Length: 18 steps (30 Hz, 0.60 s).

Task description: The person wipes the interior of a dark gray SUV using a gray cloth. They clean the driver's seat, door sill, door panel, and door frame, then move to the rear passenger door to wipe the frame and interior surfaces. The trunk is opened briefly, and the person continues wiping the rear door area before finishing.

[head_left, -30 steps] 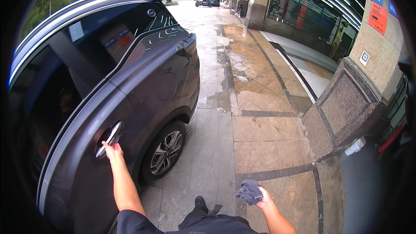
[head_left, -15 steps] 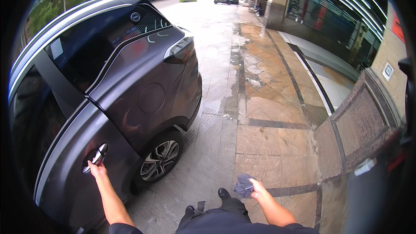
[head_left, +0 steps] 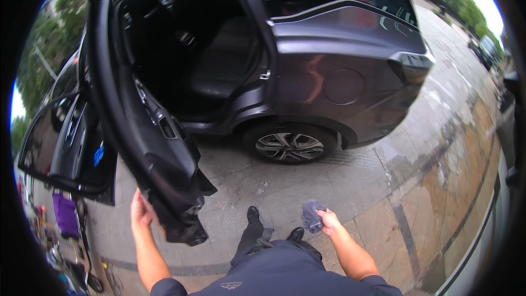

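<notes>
The rear door (head_left: 159, 170) of a dark grey car (head_left: 307, 77) stands wide open, its inner panel and armrest facing me. At its outer side, low on the left, my left hand (head_left: 141, 211) is closed against the door. Part of its fingers and the outer handle are hidden behind the door. My right hand (head_left: 330, 222) grips a bunched grey cloth (head_left: 313, 216) in front of my body, clear of the car.
Past the rear door, the front door (head_left: 71, 142) is also open, with something blue on it. The dark rear seat (head_left: 224, 57) shows inside. The rear wheel (head_left: 290, 147) rests on paving. A purple object (head_left: 66, 215) and scooter-like vehicles stand far left.
The rear door has swung from shut to open, with my left hand moving along at its outer side. My view has turned left. The cloth has stayed in my right hand.
</notes>
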Tool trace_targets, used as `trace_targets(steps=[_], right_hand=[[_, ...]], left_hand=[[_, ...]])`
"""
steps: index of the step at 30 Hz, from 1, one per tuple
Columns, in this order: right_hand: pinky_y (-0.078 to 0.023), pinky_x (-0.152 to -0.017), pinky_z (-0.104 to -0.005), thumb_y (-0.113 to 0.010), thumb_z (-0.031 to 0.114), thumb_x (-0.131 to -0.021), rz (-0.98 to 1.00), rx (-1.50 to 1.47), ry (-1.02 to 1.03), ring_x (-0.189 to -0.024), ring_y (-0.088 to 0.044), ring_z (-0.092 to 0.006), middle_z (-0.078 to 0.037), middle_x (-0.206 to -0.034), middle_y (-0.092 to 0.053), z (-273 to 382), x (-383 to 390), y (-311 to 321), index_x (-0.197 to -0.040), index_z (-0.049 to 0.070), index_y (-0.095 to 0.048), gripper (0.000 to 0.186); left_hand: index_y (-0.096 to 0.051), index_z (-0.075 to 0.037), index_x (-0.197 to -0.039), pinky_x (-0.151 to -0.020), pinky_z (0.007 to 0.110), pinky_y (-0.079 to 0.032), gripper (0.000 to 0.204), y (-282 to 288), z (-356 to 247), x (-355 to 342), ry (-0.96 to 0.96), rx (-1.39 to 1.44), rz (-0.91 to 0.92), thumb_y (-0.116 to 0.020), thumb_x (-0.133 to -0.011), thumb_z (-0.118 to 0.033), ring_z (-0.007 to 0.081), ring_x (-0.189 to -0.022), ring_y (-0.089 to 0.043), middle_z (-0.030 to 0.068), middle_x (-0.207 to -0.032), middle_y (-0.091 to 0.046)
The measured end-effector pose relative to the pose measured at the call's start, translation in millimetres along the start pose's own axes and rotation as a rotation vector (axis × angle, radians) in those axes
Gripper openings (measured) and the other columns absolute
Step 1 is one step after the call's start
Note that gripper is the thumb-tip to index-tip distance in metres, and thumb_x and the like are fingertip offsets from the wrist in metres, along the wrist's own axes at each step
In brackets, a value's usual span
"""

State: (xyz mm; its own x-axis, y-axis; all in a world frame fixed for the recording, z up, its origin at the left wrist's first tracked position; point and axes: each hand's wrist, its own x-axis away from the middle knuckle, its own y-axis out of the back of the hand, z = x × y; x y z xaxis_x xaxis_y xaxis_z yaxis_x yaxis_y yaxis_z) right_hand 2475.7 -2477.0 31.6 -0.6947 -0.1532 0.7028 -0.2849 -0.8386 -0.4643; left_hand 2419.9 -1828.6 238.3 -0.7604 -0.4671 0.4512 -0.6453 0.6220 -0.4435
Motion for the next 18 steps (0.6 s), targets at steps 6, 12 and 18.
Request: trace_targets(steps=[6, 12, 18], right_hand=[[-0.057, -0.085, -0.0403, -0.055, 0.003, -0.093, 0.256, 0.065, -0.128, -0.096, -0.069, -0.0260, -0.015, -0.109, -0.068, 3, -46, -51, -0.122, -0.001, -0.057, 0.030], [-0.051, -0.094, -0.0368, -0.061, 0.002, -0.090, 0.382, 0.409, -0.145, -0.109, -0.063, -0.0236, -0.012, -0.123, -0.063, 37, -52, -153, -0.131, 0.002, -0.052, 0.042], [-0.042, -0.108, -0.0423, -0.066, 0.020, -0.090, 0.714, -0.019, -0.205, -0.123, -0.055, -0.0267, -0.015, -0.135, -0.056, 86, -57, -237, -0.140, 0.002, -0.046, 0.057]], left_hand=[[-0.035, -0.003, -0.150, -0.120, 0.038, -0.015, 0.072, 58, -106, 225, -0.944, -0.511, -0.490, -0.025, -0.104, -0.057, 0.0247, -0.147, -0.026, 0.0160, -0.156, -0.033], [-0.057, -0.003, -0.133, -0.100, 0.035, -0.044, 0.058, 67, -121, 188, -1.160, -1.023, -1.648, -0.037, -0.104, -0.049, 0.0330, -0.121, -0.057, 0.0189, -0.130, -0.060], [-0.068, -0.011, -0.122, -0.089, 0.039, -0.051, 0.057, 197, -179, 178, -1.018, -0.936, -2.029, -0.039, -0.101, -0.055, 0.0325, -0.108, -0.065, 0.0132, -0.115, -0.070]])
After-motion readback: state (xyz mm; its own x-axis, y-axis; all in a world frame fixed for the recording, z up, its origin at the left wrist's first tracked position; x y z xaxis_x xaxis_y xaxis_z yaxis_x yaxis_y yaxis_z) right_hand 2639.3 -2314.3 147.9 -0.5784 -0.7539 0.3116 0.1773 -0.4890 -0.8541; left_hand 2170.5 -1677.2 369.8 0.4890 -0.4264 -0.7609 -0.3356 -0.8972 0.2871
